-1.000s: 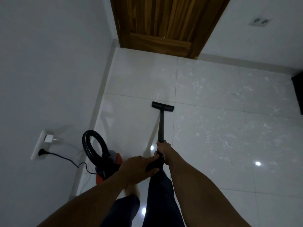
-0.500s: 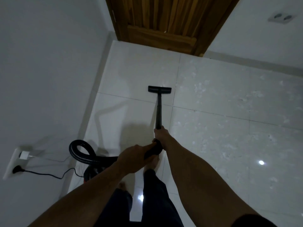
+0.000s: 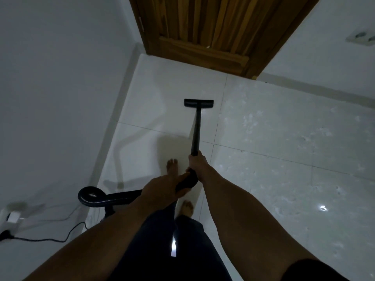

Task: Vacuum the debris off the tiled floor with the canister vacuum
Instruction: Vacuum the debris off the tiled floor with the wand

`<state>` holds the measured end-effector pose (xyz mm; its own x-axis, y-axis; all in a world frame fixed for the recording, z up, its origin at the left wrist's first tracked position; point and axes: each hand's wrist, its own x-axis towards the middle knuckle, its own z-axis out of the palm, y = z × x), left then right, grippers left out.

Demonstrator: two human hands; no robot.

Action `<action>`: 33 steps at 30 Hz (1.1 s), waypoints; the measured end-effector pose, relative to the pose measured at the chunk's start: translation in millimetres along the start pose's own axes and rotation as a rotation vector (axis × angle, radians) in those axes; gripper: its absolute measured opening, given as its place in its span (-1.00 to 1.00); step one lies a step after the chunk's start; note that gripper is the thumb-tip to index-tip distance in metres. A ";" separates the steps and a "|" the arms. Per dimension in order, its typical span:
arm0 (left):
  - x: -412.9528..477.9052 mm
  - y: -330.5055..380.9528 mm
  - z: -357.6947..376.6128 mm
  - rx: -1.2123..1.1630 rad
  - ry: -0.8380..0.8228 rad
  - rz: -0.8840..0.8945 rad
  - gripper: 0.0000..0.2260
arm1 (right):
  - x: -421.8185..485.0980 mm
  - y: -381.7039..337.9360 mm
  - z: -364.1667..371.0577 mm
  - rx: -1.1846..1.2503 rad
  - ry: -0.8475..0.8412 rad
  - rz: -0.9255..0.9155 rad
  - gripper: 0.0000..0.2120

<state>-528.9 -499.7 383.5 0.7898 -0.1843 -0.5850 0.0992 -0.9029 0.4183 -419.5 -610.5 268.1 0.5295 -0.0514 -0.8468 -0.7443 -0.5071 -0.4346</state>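
Fingers [image 3: 193, 161] gripping wand [image 3: 195, 136], nozzle [image 3: 198, 103] on tiles [image 3: 172, 82]

Hose [image 3: 109, 198]: lower end hidden behind the left forearm [image 3: 113, 226]. Wall socket [image 3: 8, 220]: blurred, cut by the left edge. Door [image 3: 203, 27]: cropped at top. Wand grip [image 3: 186, 182]: mostly covered by left hand [image 3: 162, 189] and right hand [image 3: 197, 165].

Tiled floor [image 3: 154, 94]: large glossy white tiles, thin dark grout lines [image 3: 222, 110]. The tiles on the right carry pale scattered debris [image 3: 284, 126], spread over several of them. Black floor nozzle [image 3: 198, 102] sits flat on a left-hand tile, near a grout line. Two bare feet stand on the floor: forward foot [image 3: 172, 166], nearer foot [image 3: 187, 207]. Bright glare spot [image 3: 322, 208] at right.
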 end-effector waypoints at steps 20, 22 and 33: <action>184.2 -83.8 -154.2 -0.010 -0.060 0.070 -0.48 | 127.1 -188.8 -3.8 0.223 0.071 0.078 -0.52; 186.8 -92.8 -158.8 -0.030 -0.064 0.087 -0.48 | 123.5 -193.5 1.3 0.160 0.131 0.057 -0.45; 201.6 -105.2 -174.1 -0.007 -0.106 0.120 -0.46 | 135.0 -206.1 3.8 0.194 0.112 0.118 -0.44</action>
<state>-274.8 -374.2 342.5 0.7279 -0.3312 -0.6004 0.0121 -0.8693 0.4942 -196.1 -509.6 242.2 0.4681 -0.2010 -0.8605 -0.8621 -0.3175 -0.3948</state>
